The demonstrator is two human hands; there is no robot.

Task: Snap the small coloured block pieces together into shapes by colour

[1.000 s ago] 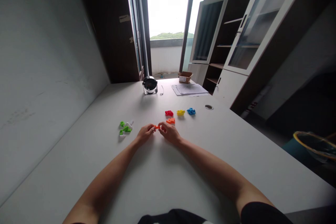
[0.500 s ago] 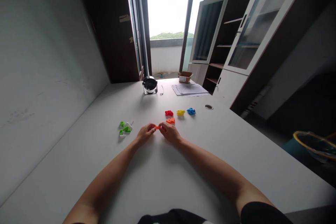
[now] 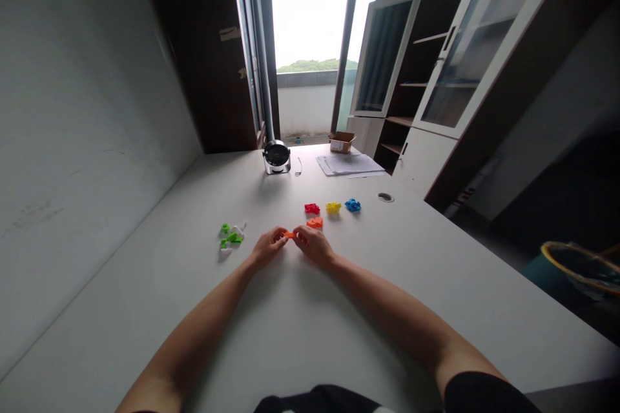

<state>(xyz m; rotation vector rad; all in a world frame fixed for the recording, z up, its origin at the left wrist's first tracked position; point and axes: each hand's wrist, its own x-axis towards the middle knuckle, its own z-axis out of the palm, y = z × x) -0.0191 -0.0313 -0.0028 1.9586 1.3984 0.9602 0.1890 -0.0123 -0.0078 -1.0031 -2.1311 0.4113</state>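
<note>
My left hand [image 3: 267,247] and my right hand [image 3: 313,244] meet over the white table [image 3: 300,322], fingertips pinched on a small orange plastic piece [image 3: 289,234] held between them. Just beyond my right hand lies another orange piece [image 3: 315,222]. Behind it, a red piece [image 3: 312,208], a yellow piece [image 3: 333,207] and a blue piece [image 3: 352,205] lie in a row. Left of my left hand sits a small heap of green and white pieces [image 3: 231,237].
A small round fan [image 3: 276,157] stands at the far end of the table, with a stack of papers [image 3: 349,164] and a small cardboard box [image 3: 341,141] beside it. A cable hole [image 3: 385,197] is at the right. Cabinets [image 3: 436,77] stand beyond the table's right side.
</note>
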